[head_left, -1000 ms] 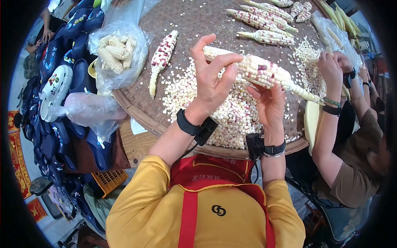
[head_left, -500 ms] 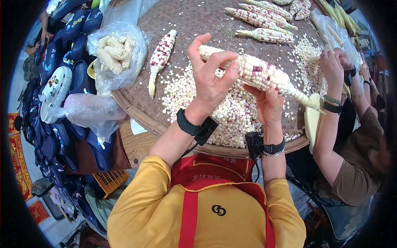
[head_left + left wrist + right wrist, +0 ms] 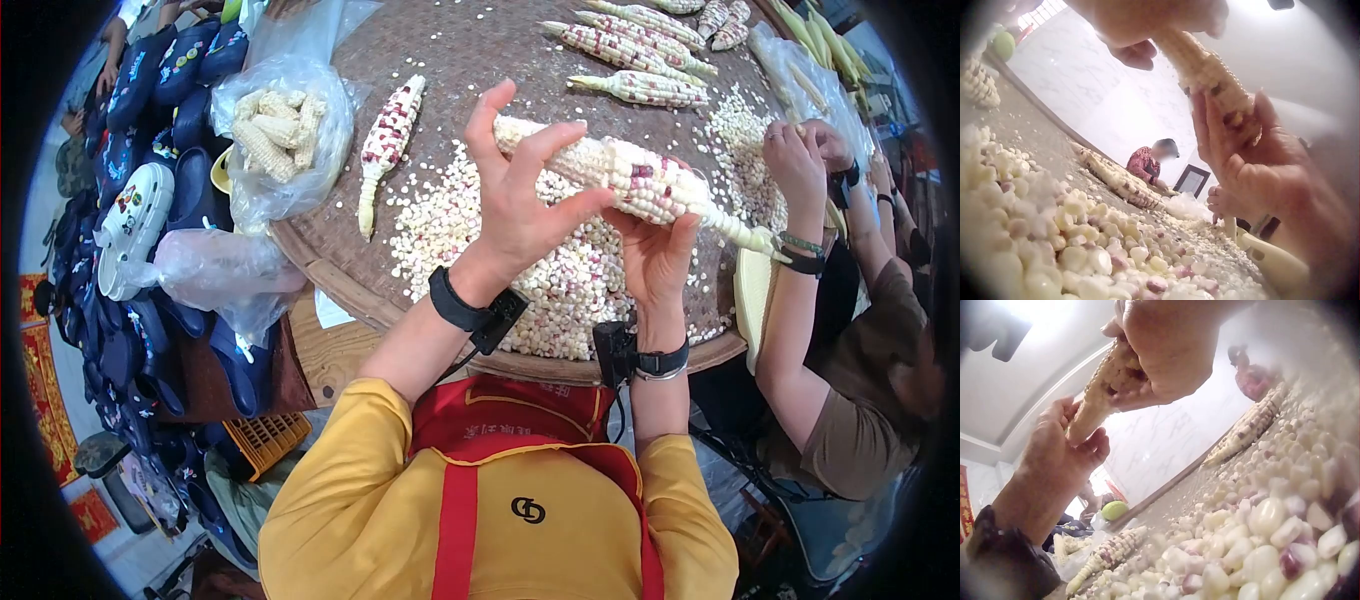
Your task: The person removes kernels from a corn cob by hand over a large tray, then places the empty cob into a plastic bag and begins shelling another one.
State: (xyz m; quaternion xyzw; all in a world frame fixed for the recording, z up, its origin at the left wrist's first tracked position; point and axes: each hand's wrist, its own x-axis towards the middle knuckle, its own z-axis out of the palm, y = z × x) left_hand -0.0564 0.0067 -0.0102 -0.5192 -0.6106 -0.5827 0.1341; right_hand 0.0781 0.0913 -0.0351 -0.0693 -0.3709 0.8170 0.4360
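Above a heap of loose kernels [image 3: 560,290], an ear of corn [image 3: 640,182] with white and purple kernels is held aslant in both hands. Its left part is stripped to the pale cob, while kernels still cover the right part down to the stalk. My left hand [image 3: 515,200] grips the bare end, with the thumb reaching to the kernels' edge. From below, my right hand [image 3: 655,262] holds the kernel-covered part; some of its fingers are hidden behind the ear. The right wrist view shows the left fingers [image 3: 1094,450] curled about the cob end.
A large round woven tray [image 3: 470,50] carries the kernels. One ear [image 3: 390,140] lies at left, and several more ears [image 3: 640,90] at the back right. Stripped cobs [image 3: 275,135] fill a plastic bag. Another person's hands [image 3: 800,155] work at the right edge, beside a cream plastic scoop-like object [image 3: 757,290].
The left thumb has spread away from its index finger and moved right along the ear onto the kernels' edge. The ear has shifted and turned slightly in the hands.
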